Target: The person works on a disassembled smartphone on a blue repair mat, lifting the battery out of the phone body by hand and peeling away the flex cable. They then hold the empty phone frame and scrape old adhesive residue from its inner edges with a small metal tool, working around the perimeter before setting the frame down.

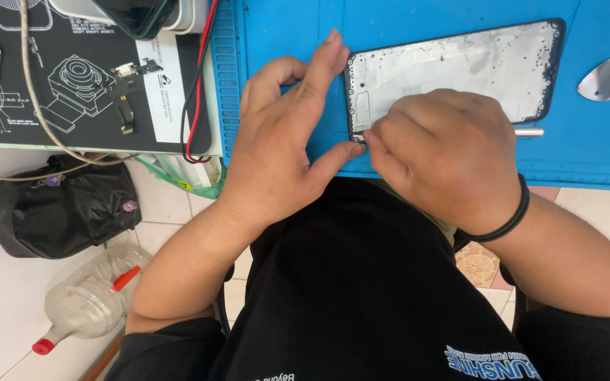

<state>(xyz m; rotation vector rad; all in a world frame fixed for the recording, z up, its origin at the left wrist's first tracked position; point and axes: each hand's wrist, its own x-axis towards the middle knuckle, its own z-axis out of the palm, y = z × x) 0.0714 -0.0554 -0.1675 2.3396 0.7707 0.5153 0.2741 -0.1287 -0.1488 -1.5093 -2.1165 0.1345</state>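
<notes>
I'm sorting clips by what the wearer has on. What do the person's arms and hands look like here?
Both forearms are bare, with no gloves and no rings that can be seen. The right hand has a thin black band around its wrist. The left hand wears nothing at the wrist. Short black sleeves begin near the elbows, part of a black shirt with light blue and white print.

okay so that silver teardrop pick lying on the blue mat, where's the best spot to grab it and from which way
Probably by its broad rounded end, pinched from above. The pick lies flat on the blue mat, so there is little edge to catch; its wide part gives fingertips the most surface. It sits clear of the phone frame, open from the right.
</notes>
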